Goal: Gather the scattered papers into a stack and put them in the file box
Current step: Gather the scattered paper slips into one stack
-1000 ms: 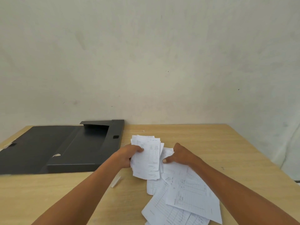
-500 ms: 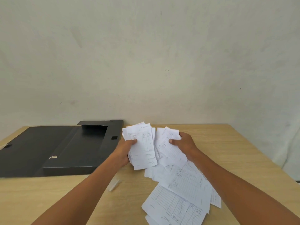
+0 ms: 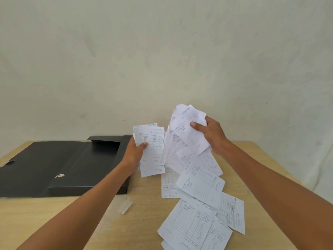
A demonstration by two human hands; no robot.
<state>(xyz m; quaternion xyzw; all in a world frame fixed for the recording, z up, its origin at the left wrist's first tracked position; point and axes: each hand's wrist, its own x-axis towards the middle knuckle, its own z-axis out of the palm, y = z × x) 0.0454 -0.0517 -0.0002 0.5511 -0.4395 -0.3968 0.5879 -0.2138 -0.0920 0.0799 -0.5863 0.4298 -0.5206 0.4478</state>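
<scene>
My left hand (image 3: 135, 153) grips a small stack of white ruled slips (image 3: 153, 152), held upright above the table beside the file box. My right hand (image 3: 211, 132) is raised higher and pinches several more slips (image 3: 189, 129) that fan downward. Several loose papers (image 3: 194, 219) still lie scattered on the table below and to the right. The black file box (image 3: 86, 170) lies open at the left, its lid (image 3: 30, 165) folded flat further left.
The wooden table (image 3: 54, 222) ends at a pale wall behind and drops off at the right edge. A small clear plastic piece (image 3: 127, 207) lies on the table in front of the box.
Both hands have risen off the table. My right hand picked up slips from the pile and lifted them up and to the right. The left stack rose slightly.
</scene>
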